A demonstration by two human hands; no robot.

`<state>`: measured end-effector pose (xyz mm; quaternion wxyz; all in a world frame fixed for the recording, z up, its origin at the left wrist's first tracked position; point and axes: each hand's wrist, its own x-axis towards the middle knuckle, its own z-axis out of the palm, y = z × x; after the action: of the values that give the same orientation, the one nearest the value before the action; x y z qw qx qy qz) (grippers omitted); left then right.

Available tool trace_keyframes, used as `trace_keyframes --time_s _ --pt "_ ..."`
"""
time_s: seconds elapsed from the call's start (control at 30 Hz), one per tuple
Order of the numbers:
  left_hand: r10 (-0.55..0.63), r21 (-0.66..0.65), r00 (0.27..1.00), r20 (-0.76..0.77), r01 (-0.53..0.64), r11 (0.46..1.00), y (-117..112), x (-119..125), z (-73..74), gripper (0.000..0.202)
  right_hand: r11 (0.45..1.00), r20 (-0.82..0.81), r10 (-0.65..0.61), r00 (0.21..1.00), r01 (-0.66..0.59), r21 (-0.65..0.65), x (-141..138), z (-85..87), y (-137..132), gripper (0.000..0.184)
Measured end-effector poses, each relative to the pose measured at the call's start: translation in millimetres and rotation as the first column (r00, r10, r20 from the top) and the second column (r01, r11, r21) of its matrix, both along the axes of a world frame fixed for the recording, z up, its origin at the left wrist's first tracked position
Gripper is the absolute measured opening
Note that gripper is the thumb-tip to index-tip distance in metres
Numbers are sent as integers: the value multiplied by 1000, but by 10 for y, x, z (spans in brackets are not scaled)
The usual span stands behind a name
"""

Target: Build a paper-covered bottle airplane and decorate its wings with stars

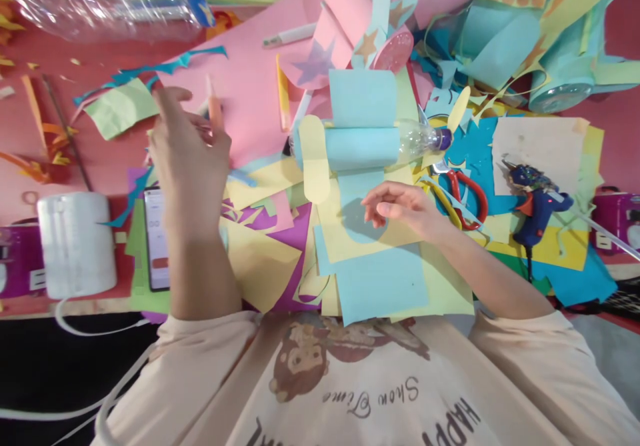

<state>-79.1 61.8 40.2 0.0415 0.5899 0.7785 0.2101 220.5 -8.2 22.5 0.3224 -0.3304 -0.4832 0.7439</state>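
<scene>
Coloured paper scraps cover the red tabletop. My left grip hangs open with fingers spread, just beside the pink pen. My right grip rests loosely curled and empty on the yellow paper, near the paper-wrapped bottle. I think it is best to press this paper flat, so it does not slide.

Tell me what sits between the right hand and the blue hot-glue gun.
In the head view, red- and yellow-handled scissors lie on the coloured paper scraps, between the right hand and the blue hot-glue gun.
</scene>
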Motion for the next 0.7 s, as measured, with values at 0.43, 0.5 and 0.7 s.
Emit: trace_keyframes --time_s 0.43,0.5,0.7 --pt "-778 234 486 399 766 598 -1148 1004 325 38 262 296 -372 880 -206 943 -82 -72 -167 15" --pt "-829 343 473 299 757 556 -1107 1041 198 35 376 299 -288 910 -179 909 -71 -57 -165 19" --pt "-923 367 369 113 847 384 -877 981 -157 45 881 221 29 975 -129 455 -22 38 -180 22"
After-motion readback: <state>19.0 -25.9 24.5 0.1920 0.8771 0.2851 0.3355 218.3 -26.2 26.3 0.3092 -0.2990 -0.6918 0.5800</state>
